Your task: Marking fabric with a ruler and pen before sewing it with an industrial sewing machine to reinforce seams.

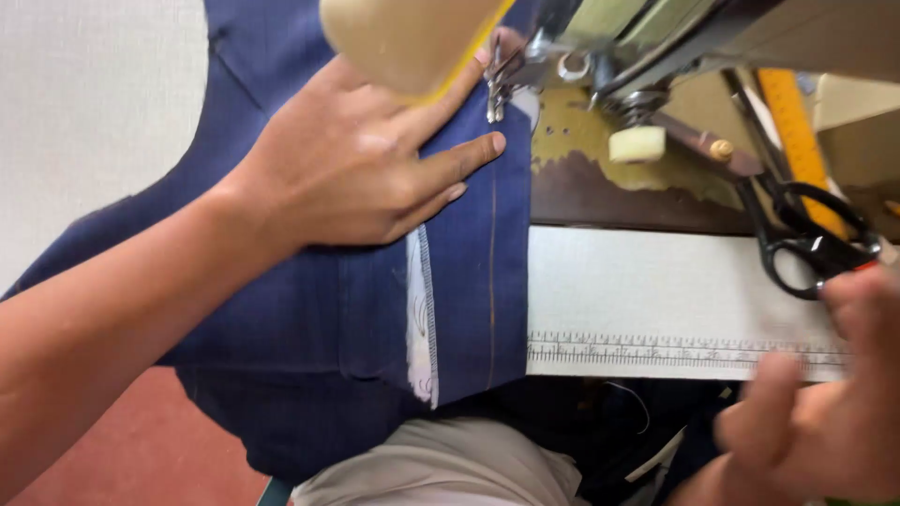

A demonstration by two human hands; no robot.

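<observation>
The left hand (361,164) lies flat, fingers spread, pressing the navy blue fabric (469,281) on the tabletop (656,281) near the sewing machine's presser foot (495,94). The blurred right hand (825,412) hovers half-open at near right, empty, just beside black scissors (797,234).

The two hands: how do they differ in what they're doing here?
The left hand lies flat with fingers spread, pressing the blue cloth near the sewing machine's needle; the right hand is off the cloth, at the table's near right edge. The left hand looks sharp and holds nothing; the right hand is blurred, its fingertips by the black scissors, though whether it grips them is unclear. Both are bare.
</observation>
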